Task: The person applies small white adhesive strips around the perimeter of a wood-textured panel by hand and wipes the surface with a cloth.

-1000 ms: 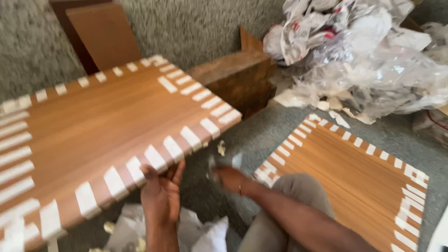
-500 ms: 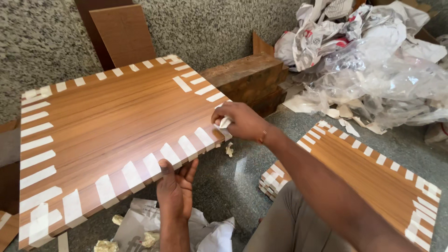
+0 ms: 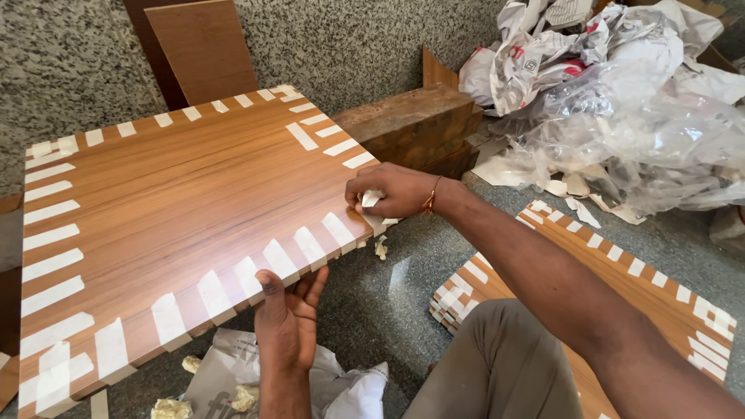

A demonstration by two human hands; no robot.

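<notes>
A large wood-laminate board [image 3: 178, 209] lies tilted before me, its edges lined with several white masking-tape strips. My left hand [image 3: 289, 322] grips its near edge from below, thumb on top beside a tape strip. My right hand [image 3: 388, 192] rests on the board's right corner, fingers pinched on a white strip of tape [image 3: 371, 200] there. A thin bracelet sits on my right wrist.
A second taped laminate board [image 3: 621, 279] lies on the grey floor at right, partly under my knee [image 3: 497, 365]. A thick wooden block [image 3: 415, 124] supports the big board's far side. Crumpled plastic and paper [image 3: 613, 101] pile at back right. Balled tape scraps and paper [image 3: 233, 384] lie below.
My right hand rose from the floor gap to the board's right corner and closed on a tape strip. The view shifted, and the left hand kept its hold on the near edge.
</notes>
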